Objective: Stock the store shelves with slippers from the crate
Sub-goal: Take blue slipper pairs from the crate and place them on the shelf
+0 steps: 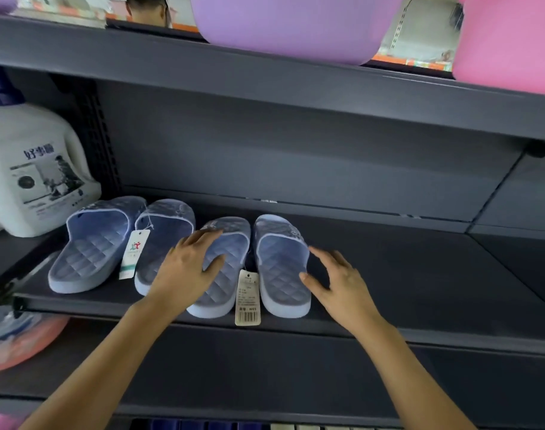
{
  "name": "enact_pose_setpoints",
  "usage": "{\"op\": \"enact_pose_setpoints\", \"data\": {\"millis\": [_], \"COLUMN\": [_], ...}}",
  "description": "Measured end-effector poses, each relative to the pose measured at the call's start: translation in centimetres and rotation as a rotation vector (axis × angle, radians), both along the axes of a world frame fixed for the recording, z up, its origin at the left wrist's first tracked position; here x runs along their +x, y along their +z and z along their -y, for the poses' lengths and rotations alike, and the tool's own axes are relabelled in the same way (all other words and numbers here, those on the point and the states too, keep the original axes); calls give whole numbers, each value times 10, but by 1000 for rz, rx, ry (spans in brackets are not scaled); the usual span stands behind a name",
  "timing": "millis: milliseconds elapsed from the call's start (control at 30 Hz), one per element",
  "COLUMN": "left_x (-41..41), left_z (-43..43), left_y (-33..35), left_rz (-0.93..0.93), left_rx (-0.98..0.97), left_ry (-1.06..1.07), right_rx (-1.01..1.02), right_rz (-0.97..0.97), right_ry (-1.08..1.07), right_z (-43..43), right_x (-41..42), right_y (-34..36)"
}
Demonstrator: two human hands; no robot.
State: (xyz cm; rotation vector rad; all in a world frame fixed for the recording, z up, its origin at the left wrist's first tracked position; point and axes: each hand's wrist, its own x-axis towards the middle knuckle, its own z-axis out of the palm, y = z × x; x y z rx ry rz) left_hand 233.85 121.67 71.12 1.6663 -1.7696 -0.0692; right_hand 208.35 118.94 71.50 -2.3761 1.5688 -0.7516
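Now, I see four slippers on the shelf.
Left hand rests spread on one; right hand open, thumb maybe touching another.

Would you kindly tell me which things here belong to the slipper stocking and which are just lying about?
Job in hand: left pair of blue slippers; right pair of blue slippers, with the left hand resting on one and the right hand beside the other; dark shelf under them.
Lying about: white jug; purple basin and pink basin above.

Shelf bare right of slippers; jug blocks left.
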Motion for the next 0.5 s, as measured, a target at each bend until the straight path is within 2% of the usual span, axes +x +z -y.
{"op": "enact_pose_setpoints", "data": {"millis": [100, 300, 500], "left_x": [-11, -51, -87], "left_z": [-22, -88, -166], "left_y": [0, 8, 1], "left_rz": [32, 72, 118], "left_rx": [-22, -36, 29], "left_ry": [-8, -37, 86], "right_rx": [-29, -98, -137], "right_rz": [-104, -147, -189], "right_ry": [11, 45, 102], "right_z": [-20, -71, -128], "right_x": [-18, -67, -117], "right_y": [3, -3, -9]}}
